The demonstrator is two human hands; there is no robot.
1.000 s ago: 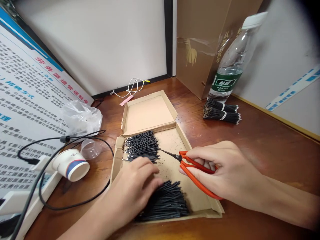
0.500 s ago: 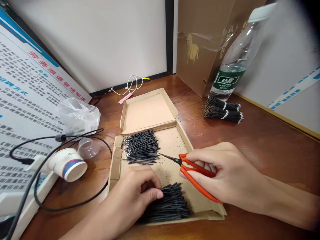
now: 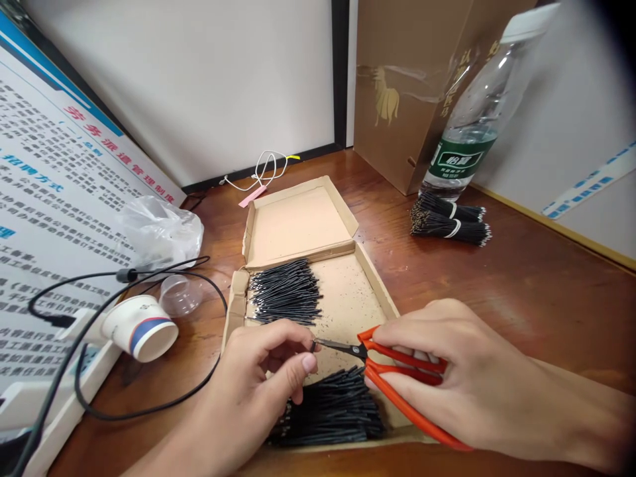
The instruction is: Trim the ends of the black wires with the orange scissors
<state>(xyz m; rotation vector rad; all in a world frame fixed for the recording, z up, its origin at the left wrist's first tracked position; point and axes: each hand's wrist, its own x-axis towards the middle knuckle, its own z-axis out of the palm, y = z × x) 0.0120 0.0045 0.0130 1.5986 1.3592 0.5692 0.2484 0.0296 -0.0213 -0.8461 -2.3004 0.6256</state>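
Note:
My right hand (image 3: 447, 377) is closed on a pair of red-handled scissors (image 3: 402, 384), with the dark pointed blades reaching left. My left hand (image 3: 268, 371) pinches a short black wire (image 3: 313, 344) between thumb and fingers, its end right by the scissor tips. Most of that wire is hidden by the fingers. Below the hands lies a pile of black wires (image 3: 338, 411) in the near part of an open cardboard box (image 3: 380, 285). A second pile of black wires (image 3: 285, 291), with shiny ends on its left, lies in the far part.
Two banded bundles of black wires (image 3: 450, 225) lie at the foot of a water bottle (image 3: 460, 146). On the left are a tipped paper cup (image 3: 142, 328), a clear plastic cup (image 3: 179, 296), a plastic bag (image 3: 161, 232) and a looping black cable (image 3: 149, 416). A brown carton (image 3: 402, 86) stands behind.
My left hand has risen from the near pile with a wire in its fingers. The scissors have moved down slightly, and their tips now meet the wire at my left fingertips.

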